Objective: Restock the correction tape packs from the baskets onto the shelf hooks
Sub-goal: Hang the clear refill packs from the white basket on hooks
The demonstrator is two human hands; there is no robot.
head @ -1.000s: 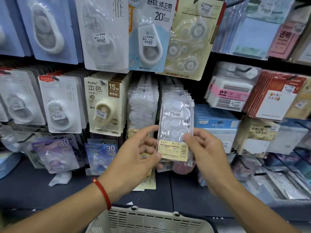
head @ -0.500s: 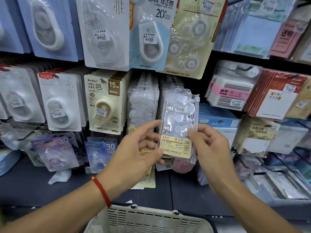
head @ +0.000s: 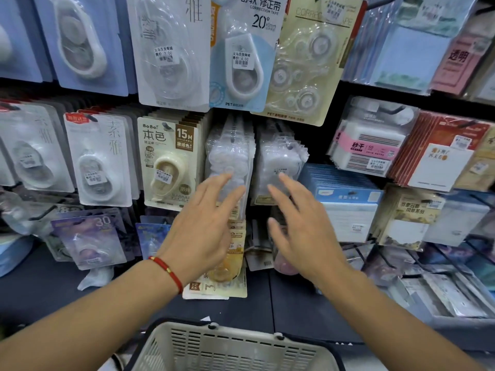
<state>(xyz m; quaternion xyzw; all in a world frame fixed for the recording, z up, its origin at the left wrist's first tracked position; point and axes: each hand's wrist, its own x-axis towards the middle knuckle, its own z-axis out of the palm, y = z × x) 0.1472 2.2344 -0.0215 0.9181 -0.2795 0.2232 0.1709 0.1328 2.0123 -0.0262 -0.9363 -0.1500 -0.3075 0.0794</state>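
Two rows of clear correction tape packs hang on shelf hooks side by side: a left row (head: 230, 156) and a right row (head: 281, 164). My left hand (head: 206, 226), with a red cord at the wrist, is spread open in front of the left row. My right hand (head: 300, 223) is open just below the front pack of the right row, fingertips close to it. Neither hand holds a pack. A cream plastic basket (head: 230, 346) sits at the bottom edge below my arms; what lies inside is hidden.
Larger carded correction tapes (head: 171, 162) hang left and above (head: 241, 54). Sticky-note packs (head: 372, 145) and blue boxes (head: 345, 194) fill the right side. Loose packs (head: 222, 279) lie on the dark shelf board beneath the hooks.
Both hands held one clear pack in front of the right row. That pack now hangs on the right hook, and both hands have let go and opened.
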